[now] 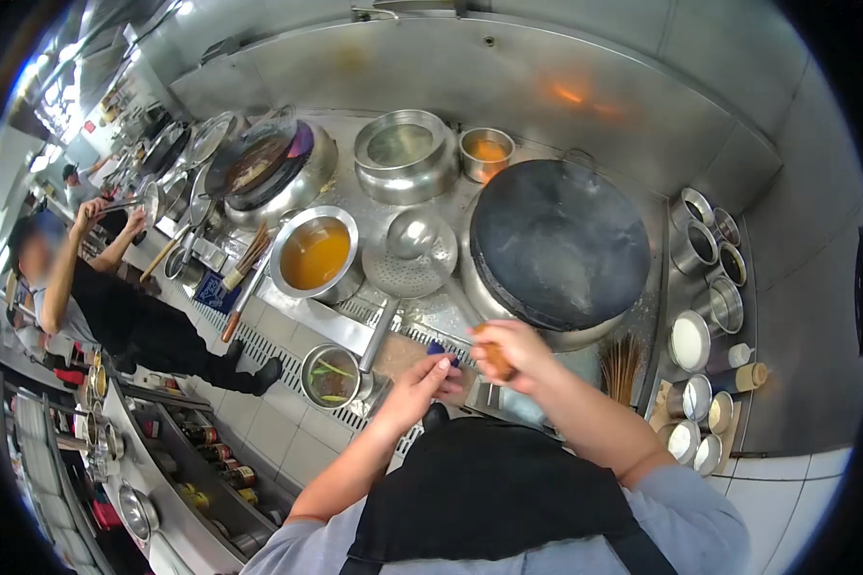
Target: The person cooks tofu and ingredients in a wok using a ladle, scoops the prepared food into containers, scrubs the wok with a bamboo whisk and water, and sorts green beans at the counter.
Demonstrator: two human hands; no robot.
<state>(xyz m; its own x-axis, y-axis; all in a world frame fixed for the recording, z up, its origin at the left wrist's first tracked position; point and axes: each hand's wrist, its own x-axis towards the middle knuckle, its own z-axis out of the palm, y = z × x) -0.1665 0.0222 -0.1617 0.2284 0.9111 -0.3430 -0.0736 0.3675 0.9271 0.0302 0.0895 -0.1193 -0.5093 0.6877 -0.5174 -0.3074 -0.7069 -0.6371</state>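
Note:
My right hand is wrapped round the wooden handle of a ladle. The ladle's bowl lies over a round perforated strainer. My left hand is in front of the strainer, fingers loosely curled and apart, with nothing visible in it. Close to its thumb is a small blue thing, too small to name. On the burner to the right sits a large dark wok, with a little haze over its inside. A steel pot of amber liquid stands left of the strainer.
Behind stand a large steel pot and a small pot of orange liquid. Steel containers line the right side, near a bamboo brush. A pan with green vegetables is lower left. A co-worker works at the left.

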